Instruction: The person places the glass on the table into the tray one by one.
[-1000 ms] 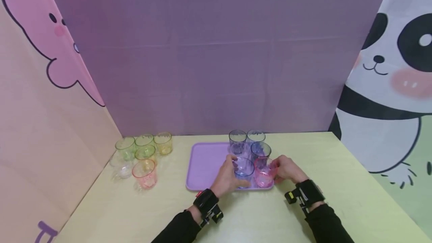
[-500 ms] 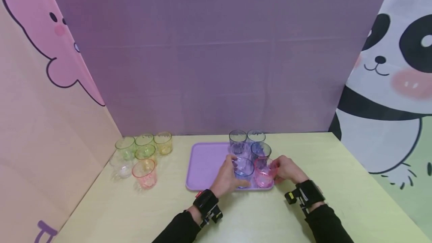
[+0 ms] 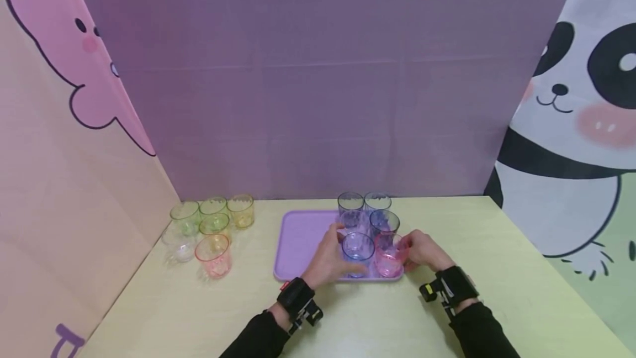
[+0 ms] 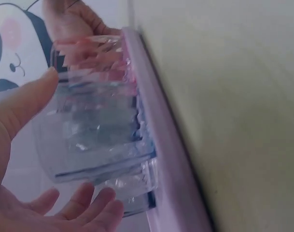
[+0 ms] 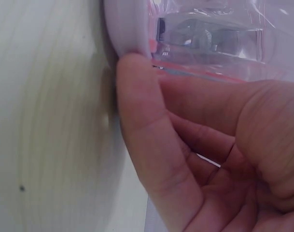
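A blue glass [image 3: 358,252] stands at the front of the purple tray [image 3: 300,245]. My left hand [image 3: 328,258] is spread around it, and the left wrist view shows thumb and fingers apart with the clear-blue wall between them. Immediately right of that glass is a pink glass [image 3: 388,258], in the tray's front right corner. My right hand [image 3: 424,250] holds the pink glass from its right side, fingers bent. In the right wrist view one fingertip [image 5: 134,67] lies against the tray's rim. Behind these stand several darker blue glasses [image 3: 384,222].
At the left of the table [image 3: 238,314] is a cluster of green glasses [image 3: 185,219], a yellow glass [image 3: 241,212], a clear glass [image 3: 181,245] and another pink glass [image 3: 213,258]. A purple cloth wall [image 3: 318,82] rises behind the table's back edge.
My left hand has loosened from the blue glass and shifted slightly left, its fingers spreading. The right hand, the tray and the glasses stay where they were.
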Motion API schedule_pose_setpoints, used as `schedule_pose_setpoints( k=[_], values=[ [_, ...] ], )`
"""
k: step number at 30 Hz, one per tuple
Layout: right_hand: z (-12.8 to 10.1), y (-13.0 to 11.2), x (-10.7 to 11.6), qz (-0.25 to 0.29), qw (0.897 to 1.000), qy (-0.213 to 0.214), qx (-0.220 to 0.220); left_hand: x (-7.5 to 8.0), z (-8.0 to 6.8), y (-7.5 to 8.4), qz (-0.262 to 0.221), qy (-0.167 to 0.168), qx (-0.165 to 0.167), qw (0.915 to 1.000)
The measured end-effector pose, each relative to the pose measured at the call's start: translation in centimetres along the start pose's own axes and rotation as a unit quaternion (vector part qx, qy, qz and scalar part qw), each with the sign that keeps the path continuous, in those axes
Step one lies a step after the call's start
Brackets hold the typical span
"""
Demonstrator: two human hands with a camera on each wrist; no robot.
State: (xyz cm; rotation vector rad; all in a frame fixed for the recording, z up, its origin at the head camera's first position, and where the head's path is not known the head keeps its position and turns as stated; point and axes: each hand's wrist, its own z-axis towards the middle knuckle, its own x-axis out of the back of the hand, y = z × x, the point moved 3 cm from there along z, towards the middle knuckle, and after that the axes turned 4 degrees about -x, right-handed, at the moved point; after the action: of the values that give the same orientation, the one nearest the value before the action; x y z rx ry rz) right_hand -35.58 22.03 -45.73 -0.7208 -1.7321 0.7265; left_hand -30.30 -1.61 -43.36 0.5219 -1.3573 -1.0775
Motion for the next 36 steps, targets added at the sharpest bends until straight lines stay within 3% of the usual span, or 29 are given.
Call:
schedule_pose_setpoints(
  k=[7,13,20,29,36],
  values=[
    [0.0,0.0,0.0,0.005,1.0,-0.005,0.0,1.6,-0.4,0.3,0.002,0.009,-0.009,0.9999],
    [0.1,-0.1,0.1,0.0,1.0,0.0,0.006,3.8,-0.7,0.3,-0.005,0.056,-0.021,0.9982],
    [0.0,0.0,0.1,0.002,1.0,0.002,0.011,6.0,-0.7,-1.1,-0.017,0.114,-0.004,0.9934],
    [-0.1,-0.1,0.1,0.007,1.0,-0.006,0.006,9.1,-1.1,-2.3,0.033,0.158,-0.012,0.9868],
    [0.0,0.0,0.0,0.003,1.0,-0.001,0.009,11.8,-2.0,-3.2,0.071,0.184,0.003,0.9803]
  ],
)
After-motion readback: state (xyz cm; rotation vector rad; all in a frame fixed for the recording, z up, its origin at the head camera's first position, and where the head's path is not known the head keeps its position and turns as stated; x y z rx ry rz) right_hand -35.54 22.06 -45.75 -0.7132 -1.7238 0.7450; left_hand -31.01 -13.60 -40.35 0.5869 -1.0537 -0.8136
